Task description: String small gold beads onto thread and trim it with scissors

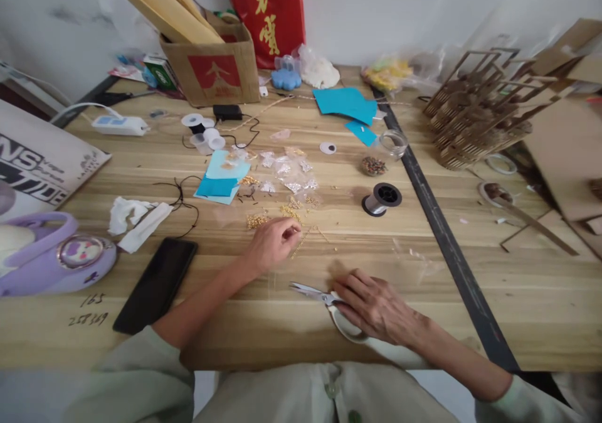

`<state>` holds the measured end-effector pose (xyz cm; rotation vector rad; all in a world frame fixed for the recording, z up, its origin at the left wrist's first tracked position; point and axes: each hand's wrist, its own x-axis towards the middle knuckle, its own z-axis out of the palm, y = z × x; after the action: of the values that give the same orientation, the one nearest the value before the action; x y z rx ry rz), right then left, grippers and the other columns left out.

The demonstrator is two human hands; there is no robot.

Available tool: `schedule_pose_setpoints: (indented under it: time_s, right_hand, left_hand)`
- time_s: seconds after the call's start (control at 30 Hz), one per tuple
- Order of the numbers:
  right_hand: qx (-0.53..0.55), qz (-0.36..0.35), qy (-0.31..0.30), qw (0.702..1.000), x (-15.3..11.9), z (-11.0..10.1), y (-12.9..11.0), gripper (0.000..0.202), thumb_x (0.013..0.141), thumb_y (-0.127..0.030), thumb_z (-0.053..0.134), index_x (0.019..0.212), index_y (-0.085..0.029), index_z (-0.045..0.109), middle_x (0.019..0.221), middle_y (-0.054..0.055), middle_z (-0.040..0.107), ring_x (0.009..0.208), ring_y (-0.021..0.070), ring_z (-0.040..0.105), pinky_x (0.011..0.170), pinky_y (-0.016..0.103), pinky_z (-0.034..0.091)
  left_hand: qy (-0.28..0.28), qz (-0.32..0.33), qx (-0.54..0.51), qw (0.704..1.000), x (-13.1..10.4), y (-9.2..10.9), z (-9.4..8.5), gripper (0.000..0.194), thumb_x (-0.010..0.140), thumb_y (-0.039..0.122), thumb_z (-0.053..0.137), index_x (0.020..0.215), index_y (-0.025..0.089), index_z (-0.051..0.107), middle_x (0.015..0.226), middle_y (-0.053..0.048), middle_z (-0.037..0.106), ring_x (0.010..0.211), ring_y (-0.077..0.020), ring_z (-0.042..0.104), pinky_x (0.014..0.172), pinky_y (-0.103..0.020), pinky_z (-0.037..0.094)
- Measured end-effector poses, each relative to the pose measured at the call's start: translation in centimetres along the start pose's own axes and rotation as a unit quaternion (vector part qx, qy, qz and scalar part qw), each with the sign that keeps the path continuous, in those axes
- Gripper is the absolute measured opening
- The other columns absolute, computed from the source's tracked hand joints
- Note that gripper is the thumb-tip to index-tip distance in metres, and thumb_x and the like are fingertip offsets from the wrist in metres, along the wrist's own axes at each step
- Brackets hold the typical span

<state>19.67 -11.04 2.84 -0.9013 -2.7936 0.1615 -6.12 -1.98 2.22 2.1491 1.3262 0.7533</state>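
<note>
My left hand (275, 242) is closed in a pinch beside gold beads (257, 221) and a thin gold chain (301, 245); what its fingertips hold is too small to make out. Small scissors (313, 291) with white handles lie on the table near its front edge, blades pointing left. Over their handles rests my right hand (371, 304), fingers curled and partly blurred, so its grip on them is unclear. Behind the hands stands a spool of silvery wire (382, 199). Small plastic bags of silvery pieces (291, 169) lie beyond the beads.
A black phone (155, 285) and a purple object (70, 253) are at the left. Blue cards (219, 181) lie behind the beads. A jar of mixed beads (374, 165) sits beyond the spool. A dark strip (442, 222) crosses the table at the right, before brown racks (470, 122).
</note>
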Motion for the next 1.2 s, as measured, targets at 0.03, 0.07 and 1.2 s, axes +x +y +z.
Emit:
schedule_pose_setpoints:
  time_s: [0.03,0.07,1.2]
  right_hand:
    - [0.001,0.001,0.0,1.0,-0.1,0.0,0.0,0.024,0.096,-0.029,0.045,0.106,-0.014,0.061,0.095,0.011,0.063,0.085,0.0217,0.056,0.063,0.031,0.046]
    - [0.003,0.002,0.0,1.0,-0.2,0.0,0.0,0.024,0.096,-0.028,0.045,0.107,-0.014,0.061,0.095,0.011,0.064,0.085,0.0219,0.056,0.064,0.032,0.046]
    - [0.085,0.049,-0.026,0.995,10.2,1.6,4.8,0.02,0.097,-0.019,0.044,0.112,-0.018,0.057,0.103,0.007,0.057,0.084,0.0149,0.055,0.06,0.024,0.038]
  left_hand:
    - [-0.024,-0.026,0.016,0.999,0.0,0.3,-0.1,0.005,0.08,0.018,0.062,0.085,0.017,0.064,0.073,0.0,0.066,0.066,-0.0133,0.058,0.066,-0.024,0.042]
    - [-0.048,-0.042,0.037,0.997,-0.1,0.6,-0.2,0.007,0.077,0.017,0.065,0.084,0.018,0.064,0.072,0.0,0.065,0.066,-0.0139,0.059,0.065,-0.025,0.042]
    - [-0.056,-0.007,0.075,0.996,-1.7,-0.4,1.7,0.011,0.09,0.017,0.053,0.082,0.017,0.06,0.085,-0.002,0.061,0.079,-0.0159,0.058,0.073,-0.028,0.044]
